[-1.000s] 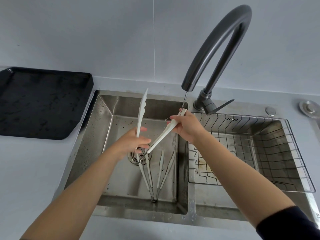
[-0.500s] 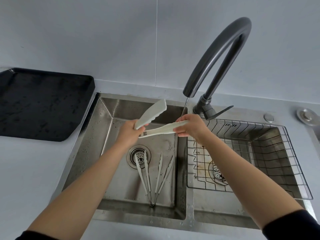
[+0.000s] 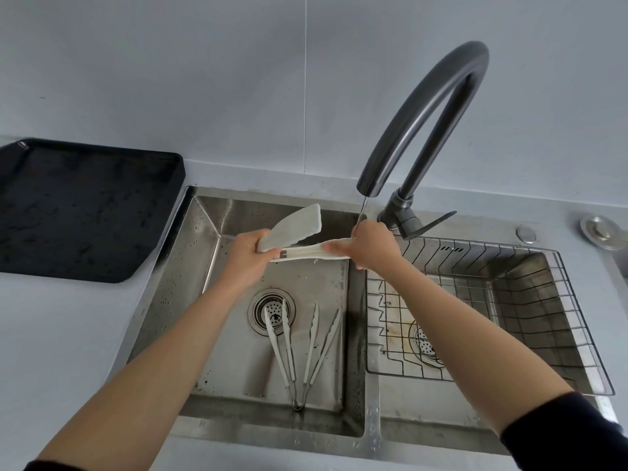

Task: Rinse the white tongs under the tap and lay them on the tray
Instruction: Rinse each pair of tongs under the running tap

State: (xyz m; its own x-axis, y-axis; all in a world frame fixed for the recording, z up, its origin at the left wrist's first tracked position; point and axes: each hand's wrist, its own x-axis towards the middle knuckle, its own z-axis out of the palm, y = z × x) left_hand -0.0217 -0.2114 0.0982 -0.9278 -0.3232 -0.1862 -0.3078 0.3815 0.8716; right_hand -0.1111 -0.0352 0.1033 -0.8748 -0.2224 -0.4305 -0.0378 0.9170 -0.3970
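Note:
I hold a pair of white tongs [image 3: 295, 226] over the left sink basin [image 3: 210, 232], lying roughly level. My left hand [image 3: 248, 253] grips their hinge end. My right hand [image 3: 370, 244] closes around the tip of the lower arm, right under the dark tap [image 3: 418, 110]. A thin stream of water [image 3: 363, 209] falls from the spout onto my right hand. The upper arm of the tongs points up and to the right, free. The black tray [image 3: 85, 209] lies on the counter to the left of the sink.
Two more pairs of white tongs [image 3: 299, 348] lie on the floor of the left basin beside the drain [image 3: 270, 311]. A wire rack [image 3: 492, 307] sits in the right basin. The tap lever [image 3: 431, 224] sticks out to the right.
The tongs went from upright over the drain to nearly level and higher. My right hand rose along the lower arm into the stream under the spout.

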